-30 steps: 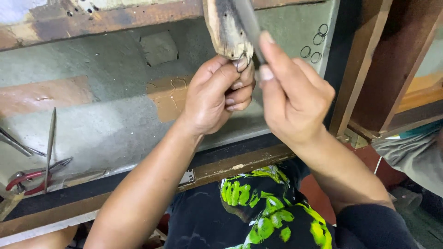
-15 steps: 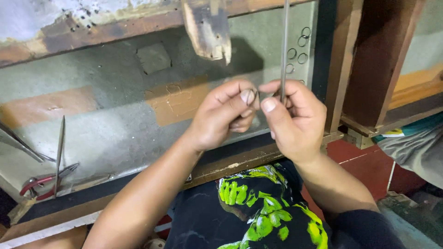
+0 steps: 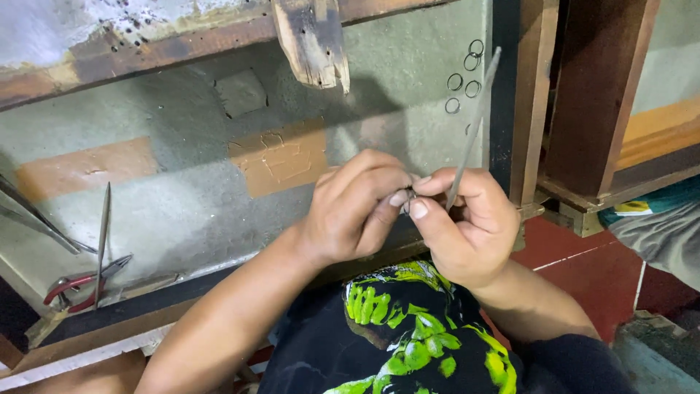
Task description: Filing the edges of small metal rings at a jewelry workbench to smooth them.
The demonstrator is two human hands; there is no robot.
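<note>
Both hands meet over front edge of tabletop [image 3: 182,211]. Left hand [image 3: 350,211] pinches tiny piece at fingertips, too small to identify. Right hand [image 3: 467,226] grips thin metal file [image 3: 472,128], shaft slanting up and away, lower end at pinched piece. Worn wooden peg [image 3: 313,40] juts out above. Small wire rings [image 3: 463,80] lie on tabletop beside file. Red-handled pliers [image 3: 76,284] well apart, far left.
</note>
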